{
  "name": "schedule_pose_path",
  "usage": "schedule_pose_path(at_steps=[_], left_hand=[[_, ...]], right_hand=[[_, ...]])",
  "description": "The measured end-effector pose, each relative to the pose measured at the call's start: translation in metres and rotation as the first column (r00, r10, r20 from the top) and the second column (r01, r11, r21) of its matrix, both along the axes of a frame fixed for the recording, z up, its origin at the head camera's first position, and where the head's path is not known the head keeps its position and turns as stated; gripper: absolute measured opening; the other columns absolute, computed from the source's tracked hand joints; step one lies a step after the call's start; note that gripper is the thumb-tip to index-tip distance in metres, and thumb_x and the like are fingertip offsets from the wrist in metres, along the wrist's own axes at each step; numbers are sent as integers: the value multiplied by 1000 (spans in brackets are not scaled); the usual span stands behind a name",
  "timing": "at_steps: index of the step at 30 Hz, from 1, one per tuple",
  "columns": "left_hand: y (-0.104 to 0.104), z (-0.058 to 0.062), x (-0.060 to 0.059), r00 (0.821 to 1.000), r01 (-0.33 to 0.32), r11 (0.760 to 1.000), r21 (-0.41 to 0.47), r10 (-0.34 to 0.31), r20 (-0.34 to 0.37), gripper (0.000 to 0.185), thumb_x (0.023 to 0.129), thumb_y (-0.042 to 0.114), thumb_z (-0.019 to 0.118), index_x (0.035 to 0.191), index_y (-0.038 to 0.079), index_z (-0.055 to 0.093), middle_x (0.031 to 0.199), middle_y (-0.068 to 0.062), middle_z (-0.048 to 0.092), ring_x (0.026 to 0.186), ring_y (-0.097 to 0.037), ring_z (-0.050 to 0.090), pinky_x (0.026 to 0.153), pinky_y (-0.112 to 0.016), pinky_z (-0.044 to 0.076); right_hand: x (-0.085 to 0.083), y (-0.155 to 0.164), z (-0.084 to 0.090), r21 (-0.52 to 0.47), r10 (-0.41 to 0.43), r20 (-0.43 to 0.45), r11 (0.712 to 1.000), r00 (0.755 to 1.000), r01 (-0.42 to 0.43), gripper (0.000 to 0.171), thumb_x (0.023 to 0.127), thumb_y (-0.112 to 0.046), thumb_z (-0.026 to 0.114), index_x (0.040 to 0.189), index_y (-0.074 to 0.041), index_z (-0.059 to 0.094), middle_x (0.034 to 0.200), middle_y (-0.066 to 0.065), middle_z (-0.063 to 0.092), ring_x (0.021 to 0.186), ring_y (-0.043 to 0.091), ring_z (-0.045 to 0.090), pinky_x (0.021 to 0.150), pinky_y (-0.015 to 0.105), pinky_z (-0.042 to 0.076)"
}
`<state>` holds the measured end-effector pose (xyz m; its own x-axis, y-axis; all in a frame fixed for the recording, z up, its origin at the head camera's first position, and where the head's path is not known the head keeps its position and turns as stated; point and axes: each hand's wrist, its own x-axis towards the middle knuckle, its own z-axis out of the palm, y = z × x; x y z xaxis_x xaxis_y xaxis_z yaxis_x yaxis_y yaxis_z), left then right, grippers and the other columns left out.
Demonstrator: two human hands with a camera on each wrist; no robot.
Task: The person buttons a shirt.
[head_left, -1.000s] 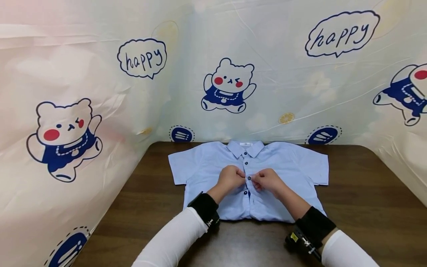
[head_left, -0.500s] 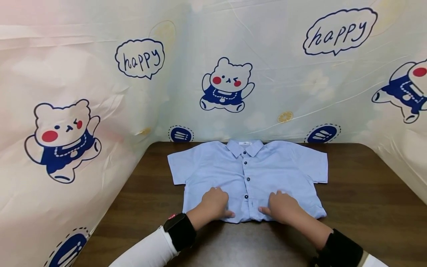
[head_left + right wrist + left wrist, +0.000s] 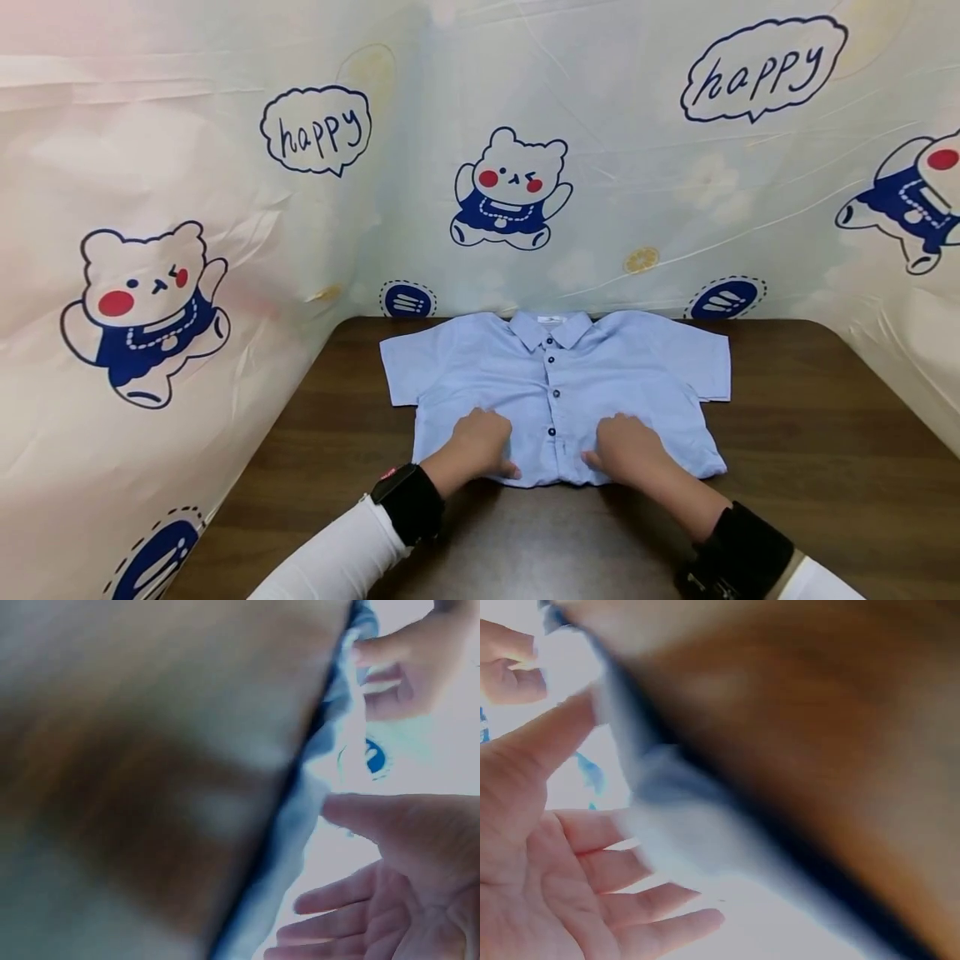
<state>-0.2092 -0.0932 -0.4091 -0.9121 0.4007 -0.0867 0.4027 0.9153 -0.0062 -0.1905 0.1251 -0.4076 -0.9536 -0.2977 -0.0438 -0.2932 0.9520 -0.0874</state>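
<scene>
Two hands rest at the near hem of the light-blue shirt [image 3: 558,392] on the table [image 3: 810,433]: left hand [image 3: 480,446] and right hand [image 3: 626,450], fingers spread flat either side of the button placket.

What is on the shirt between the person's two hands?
In the head view, the light blue short-sleeved shirt's buttoned front strip with its dark buttons runs between the left hand and right hand.

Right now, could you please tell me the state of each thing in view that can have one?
Shirt: spread flat on the table, front up, visible buttons fastened.
Collar: folded down.
Left hand: resting on the shirt near its hem.
Right hand: resting on the shirt near its hem.
</scene>
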Motion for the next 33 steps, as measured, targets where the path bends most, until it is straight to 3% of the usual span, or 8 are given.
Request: schedule_pose_path(at_steps=[5, 8, 12, 17, 21, 29, 31, 33], left_hand=[[22, 12, -8, 996, 74, 969, 237, -60, -67, 9, 83, 17, 73, 83, 8, 74, 81, -3, 70, 80, -23, 67, 70, -32, 53], [37, 11, -14, 996, 90, 928, 361, -88, -21, 11, 85, 7, 67, 81, 8, 77, 75, 1, 70, 71, -15, 65, 65, -24, 50], [44, 2, -19, 996, 26, 902, 430, -60, 67, 18, 79, 5, 71, 63, 12, 71, 55, 7, 57, 51, -9, 49, 49, -20, 40], [44, -6, -18, 995, -35, 851, 524, -17, 93, 19, 75, 8, 79, 59, 12, 69, 53, 9, 56, 52, -5, 48, 50, -19, 40], [45, -9, -16, 995, -61, 820, 569, 7, 97, 23, 75, 9, 78, 56, 11, 67, 50, 10, 52, 50, -4, 45, 50, -18, 38], [50, -10, -14, 999, -54, 861, 505, 44, 32, 28, 74, 6, 73, 52, 14, 57, 50, 10, 45, 50, -8, 43, 48, -20, 35], [48, -10, -13, 999, -44, 846, 531, 44, 12, 24, 74, 6, 73, 55, 14, 61, 53, 10, 50, 52, -7, 46, 50, -19, 38], [46, -9, -11, 999, -53, 803, 594, 43, 31, 20, 76, 6, 74, 59, 12, 66, 55, 8, 56, 53, -6, 49, 52, -19, 40]], right_hand=[[4, -18, 6, -99, 57, -185, 992, 981, -77, 39, 84, -30, 75, 71, -1, 54, 63, 11, 51, 59, 30, 56, 55, 43, 49], [5, -30, 3, -145, 59, -177, 986, 983, -85, 42, 83, -33, 76, 64, -8, 48, 57, 6, 46, 52, 25, 52, 47, 40, 45], [4, -36, 1, -178, 71, -134, 980, 988, -94, 41, 77, -25, 75, 56, -12, 42, 52, 1, 41, 48, 18, 45, 42, 36, 39], [3, -31, 2, -284, 10, -75, 958, 997, -31, 37, 72, -11, 69, 53, -14, 38, 50, -4, 32, 46, 12, 35, 43, 28, 28], [2, -23, 3, -401, -26, -51, 916, 998, 4, 34, 72, -3, 65, 53, -14, 39, 50, -7, 30, 46, 9, 31, 46, 26, 25], [3, -11, -3, -609, -49, 1, 792, 999, 40, 20, 76, -3, 71, 60, -10, 61, 55, -6, 52, 52, 9, 46, 53, 28, 41], [3, -10, -3, -647, -55, 16, 761, 998, 52, 16, 77, -3, 71, 64, -8, 64, 58, -5, 55, 54, 9, 48, 54, 27, 42], [3, -9, -3, -678, -64, 33, 731, 997, 69, 11, 79, -3, 71, 68, -6, 68, 61, -5, 58, 57, 9, 50, 56, 27, 44]])
